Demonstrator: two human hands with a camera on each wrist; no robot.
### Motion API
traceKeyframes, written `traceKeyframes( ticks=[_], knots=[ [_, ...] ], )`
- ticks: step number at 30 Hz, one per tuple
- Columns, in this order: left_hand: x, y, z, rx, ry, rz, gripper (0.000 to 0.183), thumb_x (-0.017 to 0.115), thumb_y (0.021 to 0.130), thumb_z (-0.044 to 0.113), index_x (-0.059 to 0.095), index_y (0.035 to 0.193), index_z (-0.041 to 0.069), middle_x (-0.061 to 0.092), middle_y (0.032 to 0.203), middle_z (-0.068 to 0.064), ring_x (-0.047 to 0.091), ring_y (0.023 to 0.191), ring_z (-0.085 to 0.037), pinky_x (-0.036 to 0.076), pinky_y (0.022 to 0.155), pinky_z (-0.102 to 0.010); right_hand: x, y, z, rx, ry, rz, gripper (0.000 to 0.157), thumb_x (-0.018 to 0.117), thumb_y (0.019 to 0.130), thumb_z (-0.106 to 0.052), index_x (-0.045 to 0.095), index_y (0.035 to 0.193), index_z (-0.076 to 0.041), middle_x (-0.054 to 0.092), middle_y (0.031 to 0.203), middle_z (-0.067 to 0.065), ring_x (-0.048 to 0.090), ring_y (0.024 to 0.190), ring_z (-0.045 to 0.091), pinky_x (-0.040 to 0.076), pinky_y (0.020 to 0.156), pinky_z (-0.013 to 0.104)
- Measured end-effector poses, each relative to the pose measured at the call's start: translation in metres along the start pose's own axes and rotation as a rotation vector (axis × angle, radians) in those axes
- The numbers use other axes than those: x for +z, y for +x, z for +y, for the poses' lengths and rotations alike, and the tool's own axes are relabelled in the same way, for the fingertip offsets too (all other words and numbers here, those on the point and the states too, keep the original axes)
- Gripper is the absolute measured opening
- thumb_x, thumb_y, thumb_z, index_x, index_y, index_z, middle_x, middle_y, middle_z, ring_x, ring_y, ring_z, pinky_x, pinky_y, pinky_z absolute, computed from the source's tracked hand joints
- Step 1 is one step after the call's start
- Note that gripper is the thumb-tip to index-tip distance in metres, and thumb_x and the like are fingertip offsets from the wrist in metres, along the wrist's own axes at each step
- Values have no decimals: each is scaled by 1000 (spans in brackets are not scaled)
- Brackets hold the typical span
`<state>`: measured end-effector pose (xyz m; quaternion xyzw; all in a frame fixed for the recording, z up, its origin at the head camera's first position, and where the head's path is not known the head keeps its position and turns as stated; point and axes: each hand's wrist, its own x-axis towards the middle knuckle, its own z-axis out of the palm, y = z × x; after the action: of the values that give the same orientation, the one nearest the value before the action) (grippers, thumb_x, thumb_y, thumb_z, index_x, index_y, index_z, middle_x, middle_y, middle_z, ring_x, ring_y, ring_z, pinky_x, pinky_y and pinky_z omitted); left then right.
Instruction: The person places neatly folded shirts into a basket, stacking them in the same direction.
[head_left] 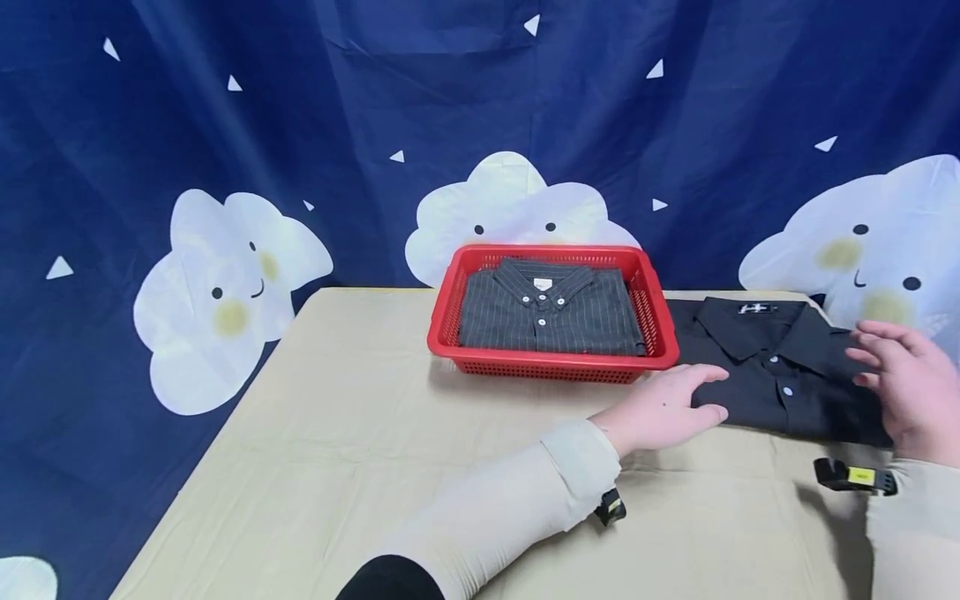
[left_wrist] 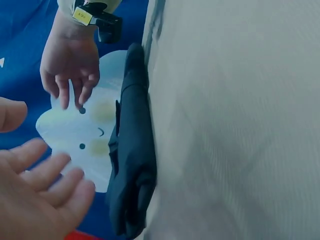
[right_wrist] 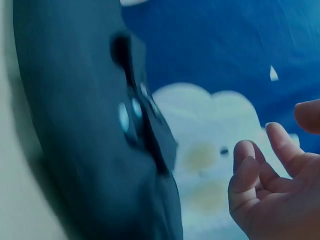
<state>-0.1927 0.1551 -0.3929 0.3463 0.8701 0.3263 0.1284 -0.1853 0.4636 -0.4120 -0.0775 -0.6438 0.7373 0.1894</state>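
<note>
A folded black shirt point(head_left: 750, 392) with white buttons and a dark collar label lies on the table, right of the red basket. My left hand point(head_left: 670, 410) hovers at the shirt's left side, thumb and fingers spread apart. In the left wrist view that hand point(left_wrist: 42, 192) shows loose fingers with nothing between them. Over the shirt's right edge is my right hand point(head_left: 917, 392), its fingers loosely bent. The right wrist view shows this hand point(right_wrist: 280, 180) apart from the black shirt point(right_wrist: 75, 120), holding nothing.
A red plastic basket point(head_left: 551, 360) stands at the table's back, with a folded dark pinstriped shirt point(head_left: 540, 321) inside. Beige cloth covers the table point(head_left: 337, 425). Behind it hangs a blue curtain point(head_left: 360, 100) printed with white clouds and triangles.
</note>
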Motion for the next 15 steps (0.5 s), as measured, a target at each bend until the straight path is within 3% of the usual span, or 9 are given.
traceKeyframes(
  ticks=[3, 7, 10, 15],
  knots=[
    [7, 4, -1, -88, -57, 19, 55, 61, 100, 41, 45, 151, 34, 46, 146, 21, 40, 134, 3, 36, 107, -23, -13, 1, 1, 4, 54, 4, 24, 49, 105, -8, 69, 100, -19, 70, 90, -12, 66, 73, -1, 49, 53, 15],
    [16, 9, -8, -174, -179, 40, 58, 65, 97, 37, 47, 151, 29, 47, 147, 16, 40, 135, -1, 39, 106, -24, -14, -3, -3, 55, 197, -46, 29, 46, 105, -1, 72, 97, -13, 74, 86, -5, 69, 73, 3, 53, 55, 17],
    [20, 12, -10, -230, -248, 74, 58, 67, 96, 36, 47, 151, 28, 46, 148, 16, 40, 136, -1, 40, 107, -26, -15, -3, -3, 71, 194, -38, 30, 47, 104, 0, 72, 96, -14, 74, 85, -6, 68, 75, 2, 54, 57, 17],
    [22, 18, -10, -328, -370, 139, 59, 68, 95, 36, 46, 150, 32, 50, 145, 15, 44, 134, -4, 45, 105, -33, -26, 0, 2, 86, 72, 62, 29, 52, 102, -6, 73, 92, -22, 71, 83, -14, 64, 77, -5, 47, 60, 11]
  ],
)
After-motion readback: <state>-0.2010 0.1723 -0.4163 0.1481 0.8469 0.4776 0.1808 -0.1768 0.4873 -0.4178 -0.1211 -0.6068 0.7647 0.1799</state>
